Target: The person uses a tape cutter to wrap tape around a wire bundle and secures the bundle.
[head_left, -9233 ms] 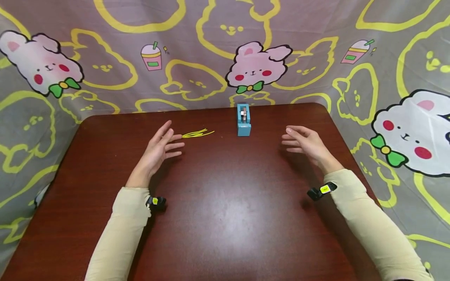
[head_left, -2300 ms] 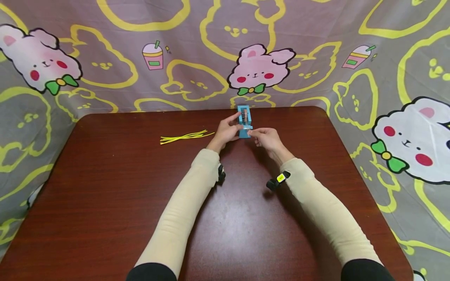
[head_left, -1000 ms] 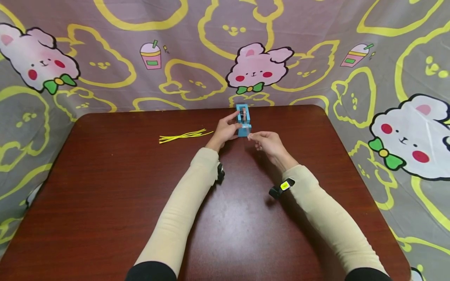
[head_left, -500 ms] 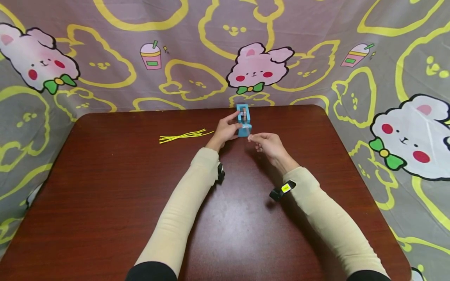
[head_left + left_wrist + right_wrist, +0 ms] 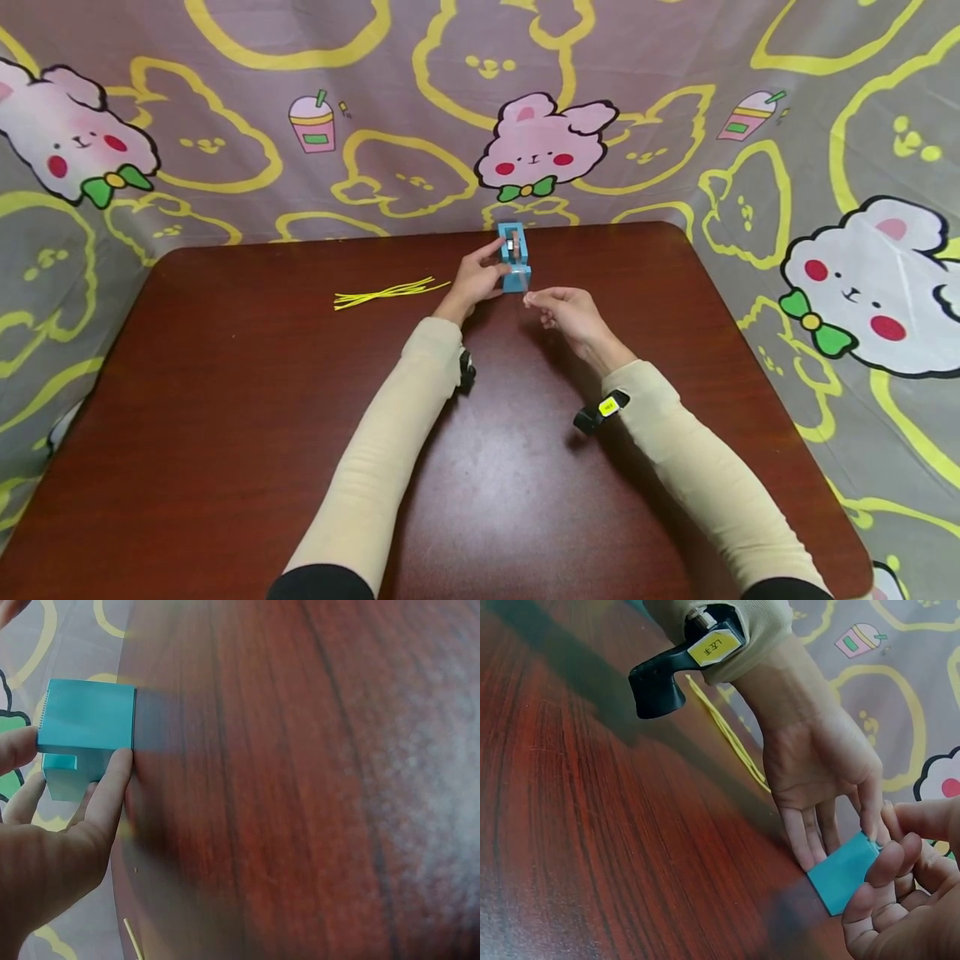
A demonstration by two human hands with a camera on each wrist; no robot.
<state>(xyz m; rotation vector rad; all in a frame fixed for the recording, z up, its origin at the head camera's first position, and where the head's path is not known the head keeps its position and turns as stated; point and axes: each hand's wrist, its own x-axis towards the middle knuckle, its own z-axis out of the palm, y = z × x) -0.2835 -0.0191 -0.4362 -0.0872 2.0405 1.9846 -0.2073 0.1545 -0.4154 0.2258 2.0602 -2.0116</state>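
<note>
Brown bench (image 5: 480, 467), clear tape (image 5: 523, 282) at blue dispenser (image 5: 513, 284)

Dispenser stands near far edge, rabbit-print cloth (image 5: 255, 50) behind. Left grip (image 5: 472, 282) closed about its sides; right grip (image 5: 573, 317) pinched tight on the tape end, just in front. Suggest: left braced firmly, right pulling straight and even, tape flat, no twist.

From here the left hand (image 5: 472, 282) hides part of the blue tape dispenser (image 5: 515, 281); the right hand (image 5: 574, 317) covers the end of the clear tape (image 5: 523, 284). The left wrist view crops the yellow strands (image 5: 133, 939).
</note>
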